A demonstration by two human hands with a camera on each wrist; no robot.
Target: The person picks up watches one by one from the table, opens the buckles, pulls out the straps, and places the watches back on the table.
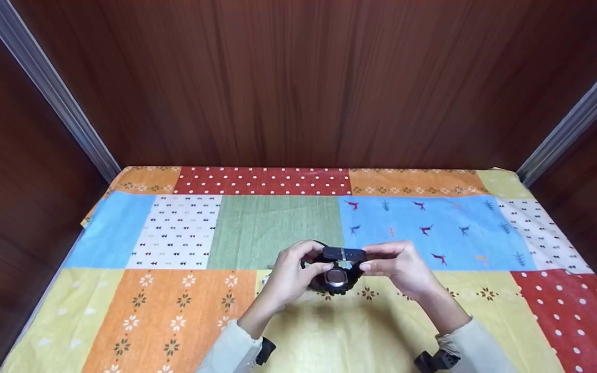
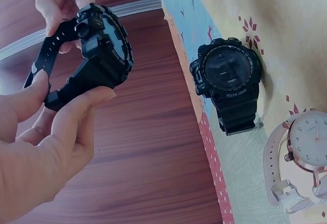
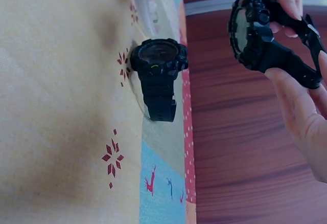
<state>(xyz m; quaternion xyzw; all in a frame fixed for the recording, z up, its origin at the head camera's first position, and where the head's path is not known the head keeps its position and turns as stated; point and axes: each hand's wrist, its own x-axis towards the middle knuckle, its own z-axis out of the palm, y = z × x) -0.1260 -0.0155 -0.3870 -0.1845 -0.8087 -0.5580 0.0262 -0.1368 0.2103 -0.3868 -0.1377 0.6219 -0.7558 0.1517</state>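
Both hands hold a black digital sports watch in the air, its strap fastened into a loop with the buckle side up and the dial turned toward the table. My left hand pinches one side of the strap between thumb and fingers. On the opposite side, my right hand grips the strap likewise. Below them a second black sports watch lies on the cloth, dial up. Beside it is a watch with a white dial and pale strap, partly cut off by the left wrist view.
A patchwork tablecloth covers the table. Dark wooden panels rise behind and at both sides, with metal strips at the corners. Black bands sit at both wrists.
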